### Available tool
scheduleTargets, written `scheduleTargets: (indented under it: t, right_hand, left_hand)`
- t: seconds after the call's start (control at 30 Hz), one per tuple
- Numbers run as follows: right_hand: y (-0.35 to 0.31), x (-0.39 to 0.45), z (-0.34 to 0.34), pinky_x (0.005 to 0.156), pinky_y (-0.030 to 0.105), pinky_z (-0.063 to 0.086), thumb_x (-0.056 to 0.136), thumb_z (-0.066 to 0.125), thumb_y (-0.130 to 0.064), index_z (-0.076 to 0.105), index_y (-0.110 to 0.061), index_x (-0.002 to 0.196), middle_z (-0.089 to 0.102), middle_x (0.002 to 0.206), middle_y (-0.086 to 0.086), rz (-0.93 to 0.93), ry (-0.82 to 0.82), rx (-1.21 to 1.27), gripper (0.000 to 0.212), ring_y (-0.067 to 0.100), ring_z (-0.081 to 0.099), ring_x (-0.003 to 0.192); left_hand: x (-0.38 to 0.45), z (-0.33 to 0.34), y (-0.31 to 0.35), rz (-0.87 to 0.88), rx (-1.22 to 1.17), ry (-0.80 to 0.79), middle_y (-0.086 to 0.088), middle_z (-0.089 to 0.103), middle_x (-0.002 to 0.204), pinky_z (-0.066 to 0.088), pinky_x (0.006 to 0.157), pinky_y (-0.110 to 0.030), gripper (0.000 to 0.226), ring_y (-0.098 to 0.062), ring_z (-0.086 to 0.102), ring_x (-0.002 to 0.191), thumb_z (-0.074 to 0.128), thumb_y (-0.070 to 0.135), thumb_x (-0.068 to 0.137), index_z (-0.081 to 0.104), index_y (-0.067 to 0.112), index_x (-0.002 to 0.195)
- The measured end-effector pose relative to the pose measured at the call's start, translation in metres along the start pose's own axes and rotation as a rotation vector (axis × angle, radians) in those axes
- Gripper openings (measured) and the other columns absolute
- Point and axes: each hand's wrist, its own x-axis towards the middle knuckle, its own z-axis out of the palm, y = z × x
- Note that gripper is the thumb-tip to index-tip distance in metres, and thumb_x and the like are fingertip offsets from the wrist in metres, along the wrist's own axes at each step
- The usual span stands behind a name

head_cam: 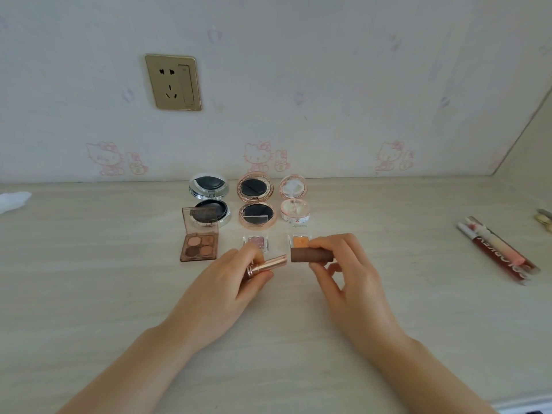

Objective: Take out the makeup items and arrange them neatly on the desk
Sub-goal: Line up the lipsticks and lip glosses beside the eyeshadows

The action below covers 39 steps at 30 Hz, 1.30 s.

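A pale wood-grain desk [89, 294] meets cartoon wallpaper. The left hand [227, 282] pinches a rose-gold lipstick [267, 264]; the right hand [349, 273] pinches its brown cap [310, 254], just beyond open compacts. Align them squarely before pushing.

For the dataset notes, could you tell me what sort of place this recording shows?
Probably a bedroom or dorm dressing desk at home: cartoon-cat wallpaper behind a pale wood-grain desk, a gold wall socket, and opened compacts lined up near the wall while both hands hold lipstick parts.
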Motion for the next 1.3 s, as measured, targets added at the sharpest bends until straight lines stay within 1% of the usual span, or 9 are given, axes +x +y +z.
scheduleTargets:
  t: [0.17, 0.33, 0.5, 0.6, 0.73, 0.9, 1.0, 1.17, 1.3]
  right_hand:
    - [-0.003, 0.002, -0.002, 0.071, 0.006, 0.043, 0.082, 0.067, 0.004, 0.053, -0.042, 0.104, 0.05, 0.103, -0.029, 0.037, 0.119, 0.008, 0.053, -0.004, 0.057, 0.093]
    - [-0.004, 0.0, -0.003, 0.07, 0.011, 0.045, 0.086, 0.064, -0.002, 0.057, -0.033, 0.1, 0.067, 0.098, -0.012, 0.083, 0.064, 0.049, 0.035, 0.0, 0.058, 0.099]
    - [-0.004, -0.001, -0.006, 0.077, 0.017, 0.049, 0.092, 0.054, -0.005, 0.053, -0.032, 0.101, 0.071, 0.094, -0.018, 0.238, -0.001, 0.232, 0.028, 0.004, 0.064, 0.099]
    - [-0.001, 0.0, -0.011, 0.079, 0.028, 0.053, 0.092, 0.051, -0.006, 0.051, -0.032, 0.103, 0.07, 0.092, -0.017, 0.287, 0.005, 0.276, 0.029, 0.004, 0.064, 0.097]
    - [0.01, 0.002, -0.025, 0.073, 0.039, 0.055, 0.093, 0.046, -0.009, 0.047, -0.034, 0.112, 0.064, 0.085, -0.011, 0.307, 0.03, 0.255, 0.031, 0.01, 0.063, 0.089]
    - [0.031, 0.003, -0.048, 0.069, 0.033, 0.056, 0.095, 0.046, -0.013, 0.041, -0.033, 0.12, 0.059, 0.084, -0.013, 0.337, 0.021, 0.184, 0.032, 0.012, 0.061, 0.082]
    - [0.043, 0.007, -0.064, 0.068, 0.031, 0.056, 0.095, 0.051, -0.016, 0.034, -0.032, 0.126, 0.058, 0.084, -0.014, 0.371, 0.024, 0.139, 0.038, 0.011, 0.064, 0.078]
    - [0.061, 0.026, -0.085, 0.064, 0.023, 0.056, 0.091, 0.06, -0.016, 0.041, -0.03, 0.113, 0.06, 0.091, -0.004, 0.426, 0.039, 0.114, 0.032, 0.01, 0.066, 0.076]
    - [0.08, 0.045, -0.092, 0.067, 0.016, 0.051, 0.09, 0.06, -0.017, 0.05, -0.028, 0.099, 0.064, 0.086, -0.012, 0.443, -0.041, 0.003, 0.017, 0.004, 0.064, 0.081]
  left_hand:
    - [0.001, 0.0, -0.002, -0.035, -0.111, 0.036, 0.009, 0.049, 0.07, 0.034, 0.059, -0.02, 0.018, -0.01, 0.046, 0.066, 0.048, 0.05, 0.088, 0.047, 0.032, 0.089]
    - [0.002, -0.003, 0.004, -0.025, -0.17, 0.095, 0.011, 0.049, 0.073, 0.033, 0.057, -0.016, 0.019, -0.011, 0.047, 0.067, 0.047, 0.046, 0.09, 0.052, 0.029, 0.085]
    - [0.007, -0.001, 0.017, -0.078, -0.338, 0.125, 0.009, 0.052, 0.073, 0.042, 0.061, -0.02, 0.011, -0.013, 0.054, 0.066, 0.058, 0.028, 0.092, 0.061, 0.025, 0.082]
    - [0.01, 0.003, 0.028, -0.139, -0.485, 0.068, 0.007, 0.062, 0.073, 0.052, 0.065, -0.027, 0.005, -0.009, 0.062, 0.062, 0.062, 0.024, 0.091, 0.065, 0.023, 0.095]
    - [0.022, 0.011, 0.045, -0.152, -0.585, 0.041, 0.005, 0.069, 0.084, 0.054, 0.068, -0.023, 0.007, -0.012, 0.069, 0.073, 0.061, 0.017, 0.091, 0.064, 0.023, 0.094]
    - [0.051, 0.026, 0.07, -0.147, -0.582, 0.038, 0.009, 0.073, 0.084, 0.05, 0.069, -0.014, 0.005, -0.005, 0.069, 0.086, 0.064, 0.017, 0.089, 0.064, 0.022, 0.089]
    - [0.075, 0.035, 0.083, -0.176, -0.513, 0.034, 0.012, 0.073, 0.083, 0.05, 0.072, -0.016, 0.005, -0.002, 0.068, 0.081, 0.068, 0.022, 0.086, 0.064, 0.025, 0.083]
    - [0.114, 0.049, 0.098, -0.225, -0.405, 0.043, 0.014, 0.07, 0.082, 0.038, 0.052, -0.005, 0.006, 0.001, 0.066, 0.07, 0.072, 0.024, 0.082, 0.067, 0.023, 0.079]
    - [0.145, 0.058, 0.104, -0.283, -0.345, 0.07, 0.006, 0.071, 0.084, 0.036, 0.047, -0.007, 0.011, -0.009, 0.067, 0.075, 0.071, 0.021, 0.081, 0.066, 0.011, 0.078]
